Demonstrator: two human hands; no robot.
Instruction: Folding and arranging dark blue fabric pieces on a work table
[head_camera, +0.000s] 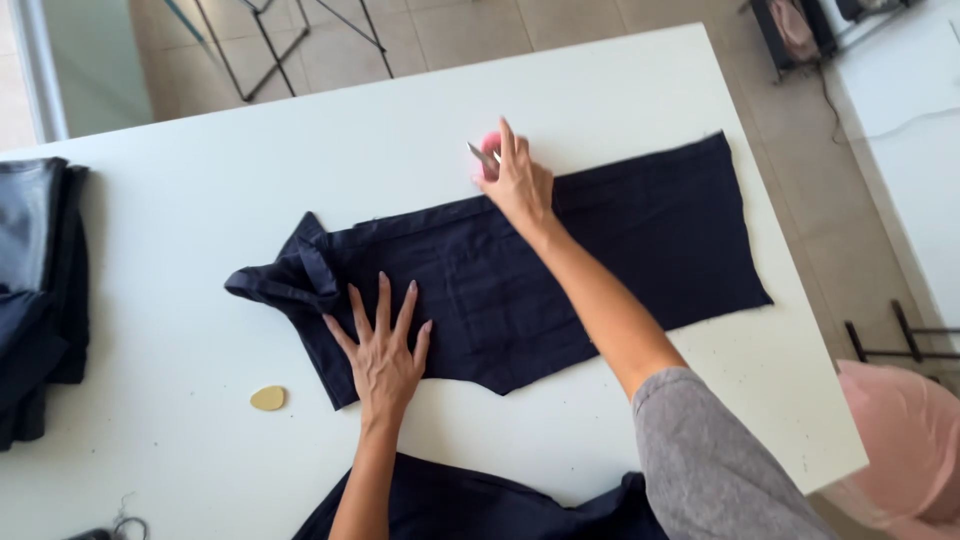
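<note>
Clearly, from the head view, the left hand (383, 360) is lying flat with fingers spread wide on the dark navy fabric piece (560, 270), its grip holding nothing and only pressing, which looks meant to be keeping the cloth from sliding. The right hand (517, 185) is reaching across to the fabric's far edge, its grip pinching a small metal tool (481, 155), seemingly snips or a clip, with a pink round object (490, 143) showing just behind the fingers; what that pink thing is cannot be told. The fabric is lying stretched across the middle of the white surface (200, 200), its left end bunched into a fold and its right end reaching close to the surface's right edge. A small tan oval piece (268, 398), perhaps chalk, is sitting just beside the left hand. Folded dark cloth (35, 290) is stacking at the left edge, and more navy fabric (470, 505) is hanging over the near edge, leaving open room mostly at the far left.
</note>
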